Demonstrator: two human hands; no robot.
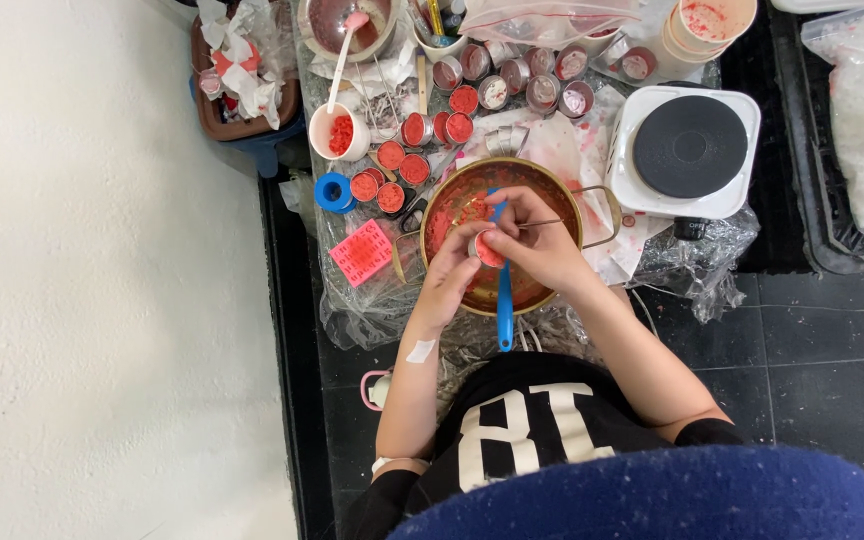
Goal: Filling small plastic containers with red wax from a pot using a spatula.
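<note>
Brass-gold pot (592, 205) with red mix; blue spatula (504, 310); pink gridded mould (361, 252); white hotplate (642, 150), black disc; black floor tiles (832, 330).

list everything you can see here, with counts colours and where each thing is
pot: one, brass-coloured with red mix inside, centre of the mat
spatula: one, blue, lying across the pot toward the person
small tin: one, red-filled, held over the pot
thin tool: one, metal, in the right hand
filled tins: about ten, red, left of and behind the pot
empty tins: about ten, silver, behind the pot
hot plate: one, white with black disc, right of the pot
mould: one, pink, left of the pot
tape roll: one, blue, left edge
cup: one, white, red bits inside
left hand: holds the small tin
right hand: holds the thin tool
</note>
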